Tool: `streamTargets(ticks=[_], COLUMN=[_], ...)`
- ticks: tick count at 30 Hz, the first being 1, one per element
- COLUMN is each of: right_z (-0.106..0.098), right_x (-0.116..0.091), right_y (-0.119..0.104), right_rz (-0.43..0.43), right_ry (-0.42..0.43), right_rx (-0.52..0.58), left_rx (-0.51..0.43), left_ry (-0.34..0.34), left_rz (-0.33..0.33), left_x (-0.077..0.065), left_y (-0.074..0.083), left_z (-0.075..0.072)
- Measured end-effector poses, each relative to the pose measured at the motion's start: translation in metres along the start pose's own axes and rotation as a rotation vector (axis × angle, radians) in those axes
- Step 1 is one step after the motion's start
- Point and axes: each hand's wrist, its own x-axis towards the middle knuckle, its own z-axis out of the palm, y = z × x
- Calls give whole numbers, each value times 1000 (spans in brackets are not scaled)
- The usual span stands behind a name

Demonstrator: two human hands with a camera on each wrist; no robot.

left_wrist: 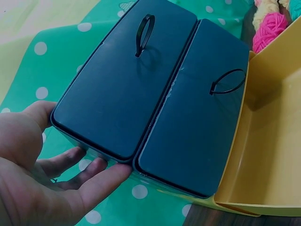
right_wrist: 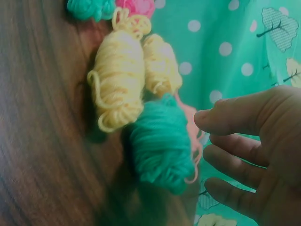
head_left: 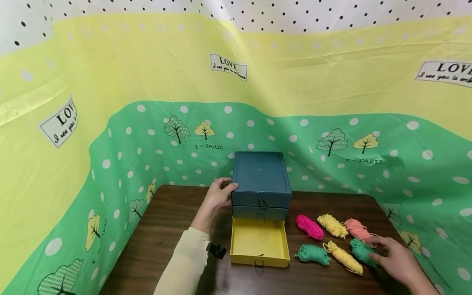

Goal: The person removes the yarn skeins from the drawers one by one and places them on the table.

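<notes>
In the head view, my left hand (head_left: 219,196) rests against the left side of a dark blue drawer unit (head_left: 259,172), its thumb at the top edge. The left wrist view shows the fingers (left_wrist: 106,181) spread along that side. Below two blue drawer fronts, a yellow drawer (head_left: 258,239) is pulled out and shows a bare inside. My right hand (head_left: 400,260) hovers beside a green yarn bundle (head_left: 362,252), thumb and fingers parted. In the right wrist view, a gap shows between my fingers (right_wrist: 235,165) and the green yarn. A coral yarn bundle (head_left: 357,229) lies just behind it.
Right of the drawer lie a magenta yarn bundle (head_left: 309,227), two yellow ones, the farther bundle (head_left: 332,225) and the nearer bundle (head_left: 343,257), and another green bundle (head_left: 313,254). The brown wooden table (head_left: 162,221) meets a patterned curtain (head_left: 206,159) behind the unit.
</notes>
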Motion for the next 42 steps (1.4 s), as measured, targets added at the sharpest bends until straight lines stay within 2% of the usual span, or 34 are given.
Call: streamTargets(ticks=[12,18,24,31,36,39,42], right_z=[-6,-2,4,17,22,23,24], right_x=[-2,-6,-8,-8,-8,-8,-8], right_y=[-32,-52,-75,-100,-113,-121,-129], right_rz=[-19,-62,-93,-226,-294,-302,-306], right_ry=[54,130,127,168,139,100,68], right_rx=[24,0,39,60,107,149,142], left_rx=[9,1,12,9,3,-1,6], left_ry=[2,1,8,10,4,4,4], left_rz=[8,7,7,8,0,0,5], left_x=[0,1,2,2,1,1,0], left_y=[-2,-2,-2,-4,-3,-1,0], left_z=[0,1,1,1,1,1,1])
